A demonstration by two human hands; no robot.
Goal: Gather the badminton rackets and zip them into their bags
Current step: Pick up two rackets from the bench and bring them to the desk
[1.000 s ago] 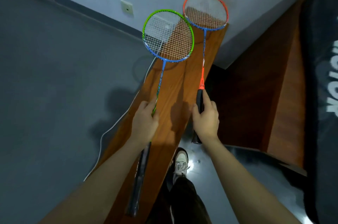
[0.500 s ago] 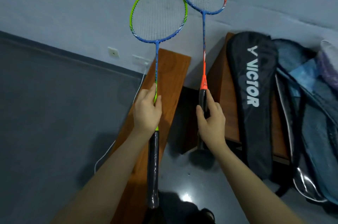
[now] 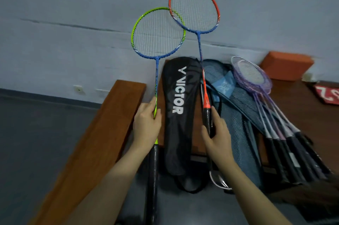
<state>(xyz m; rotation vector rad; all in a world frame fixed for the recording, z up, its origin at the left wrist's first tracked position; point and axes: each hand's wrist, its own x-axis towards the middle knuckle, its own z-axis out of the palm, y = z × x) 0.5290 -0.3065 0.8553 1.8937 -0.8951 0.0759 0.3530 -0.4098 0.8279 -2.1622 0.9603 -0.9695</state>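
The left hand point(image 3: 146, 125) grips the green racket point(image 3: 158, 32) and the right hand point(image 3: 217, 135) the orange racket point(image 3: 194, 7), fingers wrapped around each. The purple rackets point(image 3: 251, 74) still lie loose on the tabletop point(image 3: 300, 107). Nothing appears bagged yet, and the black bag point(image 3: 178, 114) lies untouched.

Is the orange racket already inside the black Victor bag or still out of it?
Out. The orange racket is held up in the right hand, its whole head bare above the black Victor bag lying on the bench.
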